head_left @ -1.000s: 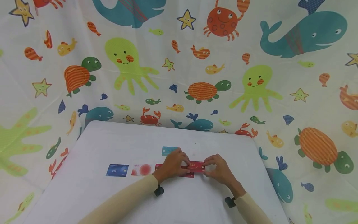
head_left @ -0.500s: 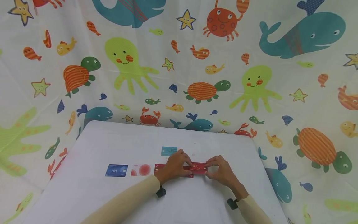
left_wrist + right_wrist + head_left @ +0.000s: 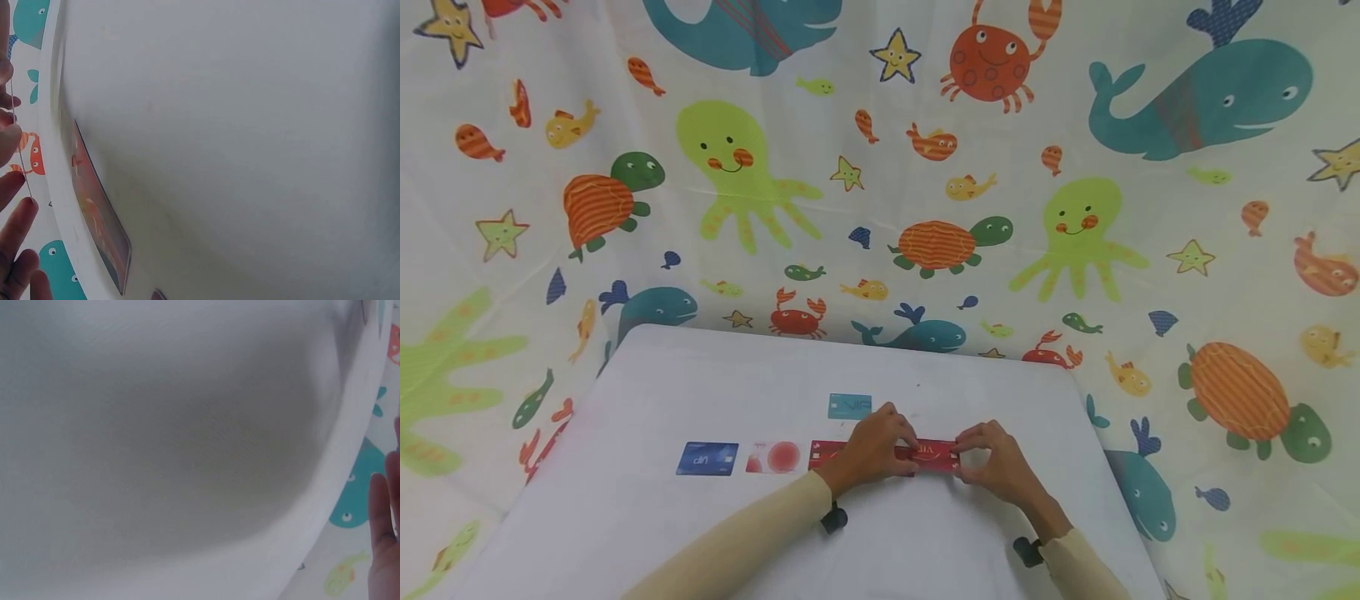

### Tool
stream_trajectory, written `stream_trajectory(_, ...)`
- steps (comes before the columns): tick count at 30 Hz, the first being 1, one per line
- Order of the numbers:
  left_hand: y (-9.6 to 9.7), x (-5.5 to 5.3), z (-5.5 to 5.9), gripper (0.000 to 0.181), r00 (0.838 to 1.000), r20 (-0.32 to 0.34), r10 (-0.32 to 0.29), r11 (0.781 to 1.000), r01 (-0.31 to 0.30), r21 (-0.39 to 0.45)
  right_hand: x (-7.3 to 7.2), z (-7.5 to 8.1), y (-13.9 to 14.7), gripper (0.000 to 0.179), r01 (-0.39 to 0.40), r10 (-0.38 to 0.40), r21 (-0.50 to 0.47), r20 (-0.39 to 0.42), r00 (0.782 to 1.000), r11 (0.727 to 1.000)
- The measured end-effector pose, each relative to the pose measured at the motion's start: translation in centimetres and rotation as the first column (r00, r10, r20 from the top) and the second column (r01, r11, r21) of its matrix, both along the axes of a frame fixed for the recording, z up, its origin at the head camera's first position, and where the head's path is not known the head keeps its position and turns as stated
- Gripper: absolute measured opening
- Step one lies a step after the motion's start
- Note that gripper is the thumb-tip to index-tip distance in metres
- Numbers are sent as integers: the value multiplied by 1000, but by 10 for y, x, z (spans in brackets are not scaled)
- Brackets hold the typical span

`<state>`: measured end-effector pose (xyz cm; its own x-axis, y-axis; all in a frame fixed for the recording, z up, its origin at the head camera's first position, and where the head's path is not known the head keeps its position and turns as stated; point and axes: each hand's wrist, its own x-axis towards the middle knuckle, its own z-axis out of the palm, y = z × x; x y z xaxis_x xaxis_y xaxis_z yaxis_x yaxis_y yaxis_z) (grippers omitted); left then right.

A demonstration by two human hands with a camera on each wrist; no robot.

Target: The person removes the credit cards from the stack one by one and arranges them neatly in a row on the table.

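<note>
In the head view both hands hold one red VIP card (image 3: 937, 455) by its ends. My left hand (image 3: 871, 448) pinches the left end between thumb and fingers, while my right hand (image 3: 1000, 463) pinches the right end. Seen edge-on in the left wrist view, the held card is a thin line above the tabletop. Behind the left hand a red card (image 3: 824, 452) is partly covered. A second red card lies mostly hidden under that hand, only its lower edge showing. In the right wrist view just some fingers (image 3: 379, 506) appear at the right edge.
Left of the hands, a white card with a red circle (image 3: 773, 457) and a blue VIP card (image 3: 707, 458) lie in line on the white table (image 3: 760, 533). A teal VIP card (image 3: 850, 406) sits farther back. A curtain with sea animals (image 3: 820, 200) hangs behind the table.
Both hands have shifted slightly right and toward the body with the red card between them. The other cards stay in place; the head view has turned a little.
</note>
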<state>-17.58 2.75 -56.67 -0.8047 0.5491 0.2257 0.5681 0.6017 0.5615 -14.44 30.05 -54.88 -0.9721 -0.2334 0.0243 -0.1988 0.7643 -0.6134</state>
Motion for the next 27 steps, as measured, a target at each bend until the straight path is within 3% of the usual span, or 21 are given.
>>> stream_trajectory(11,7,1,-3,35,1000,-19,-20,999,20,31,4,-2,7,35,15,-16,23,21,1000,1000)
stream_trajectory(27,23,2,-10,34,1000,-20,-10,999,9,-31,1,-8,14,31,40,-44,48,70,997,998)
